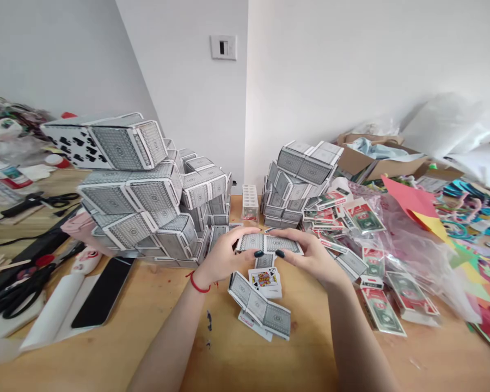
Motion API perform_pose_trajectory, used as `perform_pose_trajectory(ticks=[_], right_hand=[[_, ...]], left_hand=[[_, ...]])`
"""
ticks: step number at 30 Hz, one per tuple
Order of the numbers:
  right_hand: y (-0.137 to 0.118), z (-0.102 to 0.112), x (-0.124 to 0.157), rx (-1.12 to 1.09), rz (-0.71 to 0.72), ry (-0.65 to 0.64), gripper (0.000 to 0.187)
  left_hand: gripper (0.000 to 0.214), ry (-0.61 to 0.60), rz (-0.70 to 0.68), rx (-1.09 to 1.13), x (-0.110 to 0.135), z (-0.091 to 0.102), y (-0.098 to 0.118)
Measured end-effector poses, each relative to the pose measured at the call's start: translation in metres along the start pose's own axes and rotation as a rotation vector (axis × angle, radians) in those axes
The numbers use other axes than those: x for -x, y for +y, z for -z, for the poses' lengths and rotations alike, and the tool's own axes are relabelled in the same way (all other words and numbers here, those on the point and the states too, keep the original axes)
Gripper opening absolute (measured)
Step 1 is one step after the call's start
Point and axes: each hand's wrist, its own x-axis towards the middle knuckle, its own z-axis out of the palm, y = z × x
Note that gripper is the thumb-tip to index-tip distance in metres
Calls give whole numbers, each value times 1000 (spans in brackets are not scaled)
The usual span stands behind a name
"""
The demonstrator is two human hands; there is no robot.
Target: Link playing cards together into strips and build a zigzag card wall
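Note:
My left hand (224, 256) and my right hand (308, 256) hold a pair of grey-backed playing cards (269, 244) by their edges, above the wooden table (212, 337). Just below them lies a face-up king of spades (264, 280) on a small card stack. Nearer me, a folded row of grey-backed cards (259, 305) rests on the table. A tall stacked structure of grey-backed cards (147, 190) rises left of my hands, and a smaller one (298, 185) stands to their right. A red string bracelet (198, 283) circles my left wrist.
Dollar-printed cards (381, 313) and a clear plastic bag (408, 250) spread across the right, with coloured paper (469, 261) beyond. A cardboard box (381, 158) sits at the back right. Black scissors (18, 294) and a black phone (102, 291) lie on the left.

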Motion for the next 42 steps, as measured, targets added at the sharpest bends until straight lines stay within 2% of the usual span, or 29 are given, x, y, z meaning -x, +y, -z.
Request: perform_pose_trajectory(ticks=[4, 10, 18, 23, 26, 30, 33, 36, 42], right_hand=[[-4, 4, 5, -30, 5, -47, 41], [-13, -1, 5, 31, 86, -2, 38], [-17, -5, 6, 99, 78, -21, 36], [-19, -6, 6, 80, 54, -16, 36], [-20, -6, 8, -78, -11, -17, 43], [-19, -7, 8, -584, -207, 32, 57], [-16, -9, 6, -849, -377, 14, 37], [-12, -10, 3, -909, -475, -60, 20], [-7, -13, -1, -829, -473, -75, 24]], left_hand=[[47, 18, -27, -47, 3, 1, 4], [39, 61, -92, -33, 5, -2, 12], [42, 26, -132, -112, 6, -2, 16], [41, -16, -106, -166, 9, 3, 19], [43, -29, -103, -181, 11, 5, 22], [47, -2, -141, -187, 12, 4, 23], [49, 20, -144, -211, 12, 2, 22], [55, 34, -124, -240, 13, 2, 21], [60, 5, -89, -276, 13, 3, 24]])
